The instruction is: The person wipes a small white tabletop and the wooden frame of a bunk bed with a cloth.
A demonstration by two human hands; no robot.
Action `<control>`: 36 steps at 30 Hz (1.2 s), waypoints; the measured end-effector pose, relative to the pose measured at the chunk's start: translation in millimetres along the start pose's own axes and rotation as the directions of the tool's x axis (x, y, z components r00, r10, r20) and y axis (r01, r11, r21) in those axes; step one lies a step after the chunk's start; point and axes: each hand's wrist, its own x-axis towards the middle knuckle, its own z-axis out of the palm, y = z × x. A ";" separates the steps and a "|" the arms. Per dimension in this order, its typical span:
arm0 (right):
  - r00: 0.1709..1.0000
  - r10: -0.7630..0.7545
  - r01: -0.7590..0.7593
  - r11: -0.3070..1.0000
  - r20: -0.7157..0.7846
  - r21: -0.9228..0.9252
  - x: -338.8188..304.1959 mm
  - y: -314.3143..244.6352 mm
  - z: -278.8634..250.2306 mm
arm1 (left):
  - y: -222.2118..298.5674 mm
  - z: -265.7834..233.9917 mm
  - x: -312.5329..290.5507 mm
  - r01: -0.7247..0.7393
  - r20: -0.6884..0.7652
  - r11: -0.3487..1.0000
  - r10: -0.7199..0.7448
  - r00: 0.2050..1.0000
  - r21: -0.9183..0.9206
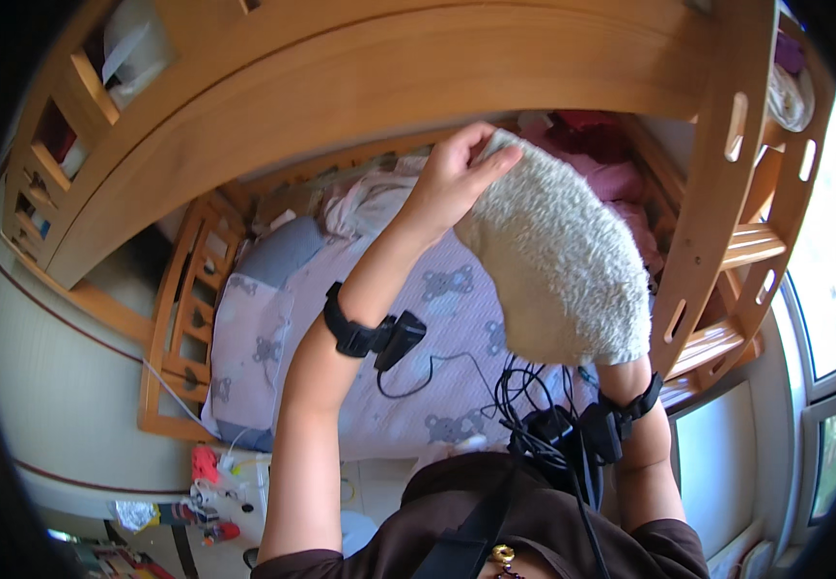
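Observation:
A cream, fluffy fabric piece (568, 251), long and rounded like a cover or mitt, is held up in front of me. My left hand (457, 183) is closed on its upper left corner, thumb in front and fingers partly behind. The right forearm (648, 444) reaches up to the lower right end of the fabric. There my right hand disappears inside or behind it, so its fingers are hidden. Black straps with small dark devices circle both wrists, the left device (401, 340) hanging toward the bed. Tangled black cables (524, 410) hang below the fabric.
Below lies a bunk bed's lower mattress (370, 386) with a bear-patterned pale sheet, a grey-blue pillow (283, 251) and rumpled bedding. The upper wooden rail (389, 72) arches across the top. A wooden ladder (727, 241) and a window (828, 232) stand at right.

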 end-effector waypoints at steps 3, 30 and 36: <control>0.998 0.015 -0.011 0.998 -0.056 0.060 -2.8 12.9 -16.0 | 6.6 -4.9 -6.9 -0.024 -0.041 1.000 0.024 0.999 0.005; 0.833 0.504 -0.538 0.835 0.229 0.115 18.3 149.3 27.3 | -98.8 15.3 -378.4 0.825 0.359 0.442 -0.878 0.317 0.353; 0.631 0.684 -0.739 0.674 0.366 0.016 -9.7 208.6 60.1 | -112.1 37.8 -388.0 0.807 0.347 0.497 -0.854 0.388 0.320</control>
